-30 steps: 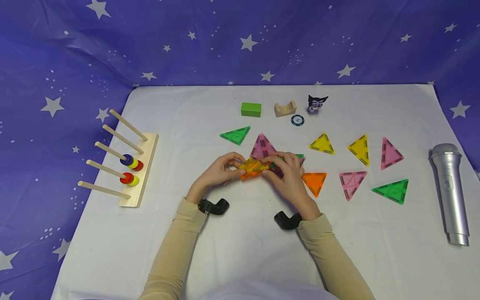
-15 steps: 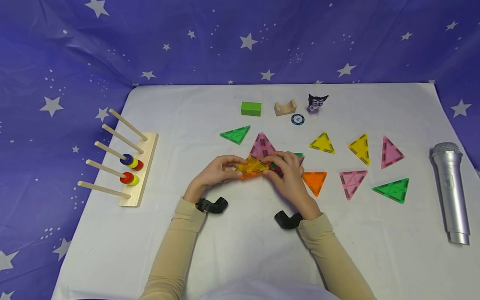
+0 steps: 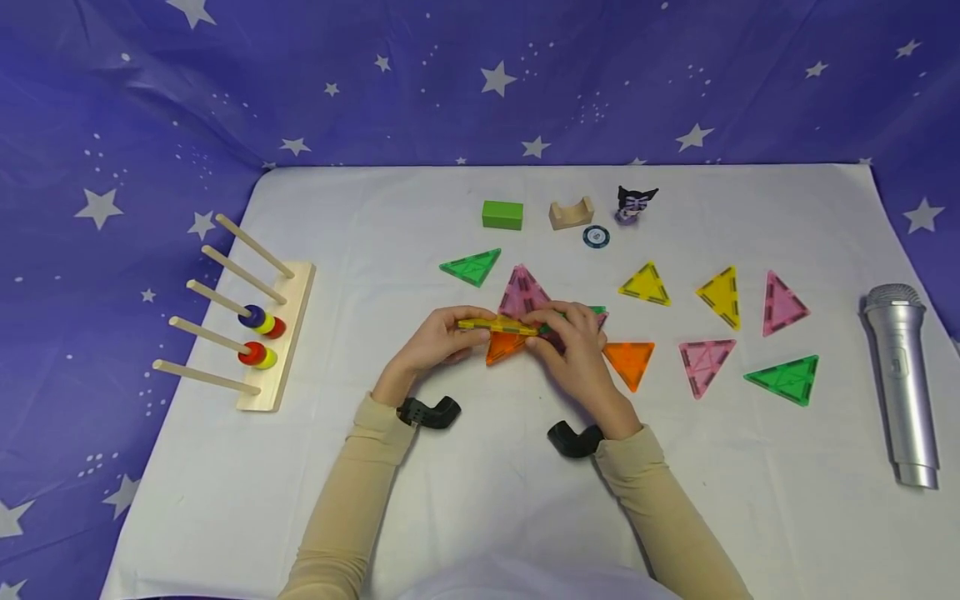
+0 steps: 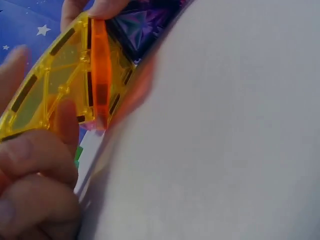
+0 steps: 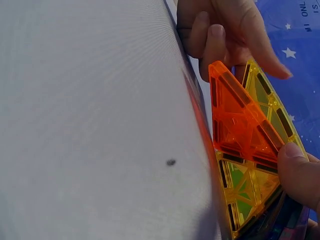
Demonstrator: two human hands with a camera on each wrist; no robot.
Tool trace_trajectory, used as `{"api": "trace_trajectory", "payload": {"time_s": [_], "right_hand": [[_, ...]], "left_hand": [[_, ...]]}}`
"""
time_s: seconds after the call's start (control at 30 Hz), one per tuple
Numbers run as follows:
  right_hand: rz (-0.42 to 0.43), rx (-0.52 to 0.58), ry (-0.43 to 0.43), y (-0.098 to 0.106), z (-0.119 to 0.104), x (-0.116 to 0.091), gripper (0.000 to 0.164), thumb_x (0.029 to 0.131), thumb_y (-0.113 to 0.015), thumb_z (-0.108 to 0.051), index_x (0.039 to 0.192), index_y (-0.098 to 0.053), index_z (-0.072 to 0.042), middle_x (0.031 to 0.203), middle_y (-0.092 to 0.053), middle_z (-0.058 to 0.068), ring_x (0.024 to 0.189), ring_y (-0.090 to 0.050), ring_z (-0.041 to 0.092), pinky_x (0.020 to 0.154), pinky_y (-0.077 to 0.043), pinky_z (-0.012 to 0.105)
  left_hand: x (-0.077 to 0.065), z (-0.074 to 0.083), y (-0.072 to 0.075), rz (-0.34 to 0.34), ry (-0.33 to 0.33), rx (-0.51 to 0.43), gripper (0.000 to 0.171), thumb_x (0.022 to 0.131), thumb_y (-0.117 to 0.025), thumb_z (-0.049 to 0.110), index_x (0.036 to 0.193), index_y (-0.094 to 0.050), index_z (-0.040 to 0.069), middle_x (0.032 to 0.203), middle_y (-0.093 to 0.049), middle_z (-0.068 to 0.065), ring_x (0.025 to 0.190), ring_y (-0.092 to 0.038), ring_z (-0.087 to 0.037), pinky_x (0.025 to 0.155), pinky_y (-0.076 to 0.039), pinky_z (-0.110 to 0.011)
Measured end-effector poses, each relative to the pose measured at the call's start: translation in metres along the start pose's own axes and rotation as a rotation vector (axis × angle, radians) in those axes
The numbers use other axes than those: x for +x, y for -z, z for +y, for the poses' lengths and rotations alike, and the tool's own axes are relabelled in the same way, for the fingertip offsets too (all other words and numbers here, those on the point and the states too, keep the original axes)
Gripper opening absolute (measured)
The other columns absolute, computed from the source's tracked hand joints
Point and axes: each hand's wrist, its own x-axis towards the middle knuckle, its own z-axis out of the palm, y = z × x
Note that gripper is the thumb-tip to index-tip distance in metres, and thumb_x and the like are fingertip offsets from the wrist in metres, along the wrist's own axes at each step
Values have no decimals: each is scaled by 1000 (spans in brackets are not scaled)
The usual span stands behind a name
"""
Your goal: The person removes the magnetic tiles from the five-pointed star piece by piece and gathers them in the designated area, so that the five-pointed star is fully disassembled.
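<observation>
My left hand (image 3: 442, 337) pinches the left end of a yellow triangular magnetic tile (image 3: 495, 326), seen nearly edge-on in the head view. An orange triangular tile (image 5: 235, 115) meets it along an edge. Below the orange one, another yellow tile (image 5: 242, 182) shows in the right wrist view. My right hand (image 3: 573, 342) grips the joined tiles at their right corner, its thumb (image 5: 295, 157) on the meeting point. Behind the hands is a pink tile (image 3: 522, 292). Darker tiles (image 4: 145, 25) adjoin the group, partly covered by my right hand.
Loose triangular tiles lie right, including an orange tile (image 3: 630, 365) and a green tile (image 3: 785, 380). A peg rack (image 3: 288, 350) stands left, a silver microphone (image 3: 902, 387) far right. Behind are a green block (image 3: 502, 215), wooden arch block (image 3: 572, 214), chip (image 3: 596, 237) and figurine (image 3: 633, 204).
The yellow tile in my left hand has tilted from showing its face to nearly edge-on in the head view, uncovering more of the orange tile below. My right hand has barely moved.
</observation>
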Motion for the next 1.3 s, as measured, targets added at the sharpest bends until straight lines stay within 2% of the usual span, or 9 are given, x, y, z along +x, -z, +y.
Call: {"api": "trace_trajectory", "payload": {"time_s": [0.03, 0.23, 0.33, 0.47, 0.57, 0.67, 0.93, 1.2, 1.3], "right_hand": [[-1, 0, -1, 0, 0, 0, 23, 83, -66, -23, 106, -64, -22, 120, -48, 4, 119, -27, 28, 82, -19, 55], [3, -8, -7, 1, -2, 0, 23, 82, -67, -22, 106, -64, -22, 120, -47, 5, 120, -26, 29, 83, -18, 56], [2, -15, -6, 0, -1, 0, 23, 83, -67, -22, 106, -64, -22, 121, -47, 4, 120, -26, 29, 84, -18, 57], [-1, -13, -7, -1, -1, 0, 24, 83, -66, -22, 106, -64, -22, 121, -47, 4, 120, -26, 29, 84, -17, 57], [-5, -10, -11, -1, -1, 0, 24, 83, -66, -22, 107, -64, -22, 121, -47, 4, 121, -25, 29, 84, -17, 56], [-7, -7, -16, 0, -1, 0, 24, 82, -67, -22, 107, -63, -23, 121, -47, 4, 121, -25, 28, 84, -17, 56], [-8, 9, -9, 1, -1, 0, 25, 83, -66, -23, 107, -63, -22, 122, -46, 5, 121, -24, 29, 84, -18, 56], [-16, 8, -11, 2, -1, 0, 25, 83, -66, -24, 108, -63, -22, 123, -46, 5, 121, -24, 28, 84, -18, 57], [-17, 12, -11, 2, 0, 0, 24, 83, -66, -23, 107, -63, -22, 122, -47, 4, 121, -24, 28, 84, -18, 56]], "left_hand": [[0, 0, -1, 13, 2, -7, 31, 89, -56, 6, 119, -54, -4, 52, -42, -10, 37, -30, -14, 36, -25, -25], [-1, 1, -5, 73, 44, -46, 30, 88, -60, 10, 115, -59, -1, 60, -54, -17, 39, -34, -14, 37, -29, -23], [-2, 1, -5, 93, 44, -38, 31, 86, -63, 13, 115, -60, 1, 73, -64, -15, 43, -44, -14, 40, -37, -23], [-3, 0, -4, 105, 53, -68, 33, 84, -64, 10, 115, -60, -2, 100, -65, -14, 66, -60, -18, 60, -50, -27], [-3, 1, -4, 104, 71, -107, 33, 84, -63, 6, 115, -58, -5, 108, -63, -16, 83, -62, -22, 74, -50, -31], [-4, 2, -4, 108, 81, -131, 33, 83, -63, 3, 115, -58, -5, 107, -63, -16, 88, -62, -21, 76, -49, -32], [-3, 0, -3, 140, 70, -205, 31, 81, -61, -9, 111, -57, -14, 97, -66, -14, 71, -63, -17, 68, -51, -30], [-5, 1, 1, 133, 59, -283, 36, 82, -60, -7, 117, -54, -11, 105, -63, -16, 86, -63, -21, 73, -50, -33], [-8, 3, 6, 179, 49, -341, 38, 84, -60, -4, 121, -53, -9, 105, -64, -10, 86, -63, -24, 74, -50, -32]]}}
